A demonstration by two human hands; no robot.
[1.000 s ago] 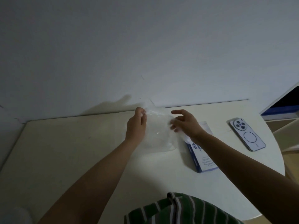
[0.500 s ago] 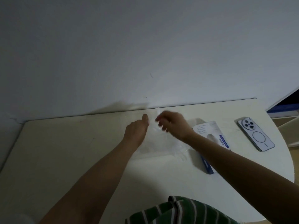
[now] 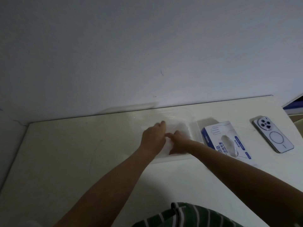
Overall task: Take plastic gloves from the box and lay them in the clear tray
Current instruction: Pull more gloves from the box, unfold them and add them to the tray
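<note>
A clear tray (image 3: 194, 133) stands on the table near the wall, left of the white and blue glove box (image 3: 227, 139). Both hands are low inside the tray. My left hand (image 3: 153, 138) and my right hand (image 3: 179, 142) meet at their fingertips, with curled fingers pinching a thin see-through plastic glove (image 3: 166, 147). The glove lies pale and crumpled under them on the tray floor. A bit of glove shows in the box's oval opening. The fingertips themselves are mostly hidden.
A phone (image 3: 273, 135) lies face down on the cream table (image 3: 73, 161), right of the box. The wall runs just behind the tray. The table's rounded edge curves off at the right.
Both hands have come down from above the table into the tray, bringing the glove with them. The view has shifted left, so the box and phone now sit further right.
</note>
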